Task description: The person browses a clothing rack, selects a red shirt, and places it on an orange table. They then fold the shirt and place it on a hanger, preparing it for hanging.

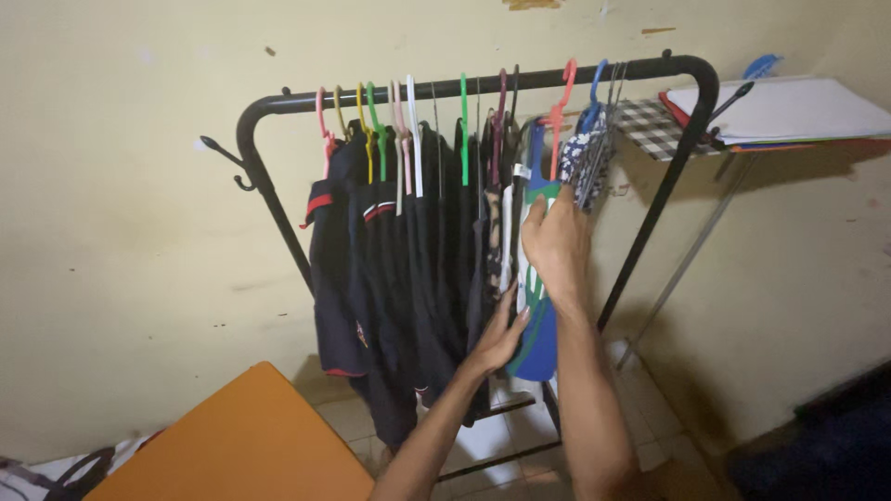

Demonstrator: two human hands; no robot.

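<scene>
Clothes crowd the black metal rack [278, 102]; the right hand [557, 243] grasps a blue, green and white garment [536, 320] hanging lengthwise below it, while the left hand [498, 336], open-palmed, presses its left side.

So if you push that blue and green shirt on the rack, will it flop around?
Probably floppy: the blue and green shirt hangs limp from the orange hanger. It likely swings or slides along the black rail, and seems light between the right hand and left hand.
</scene>
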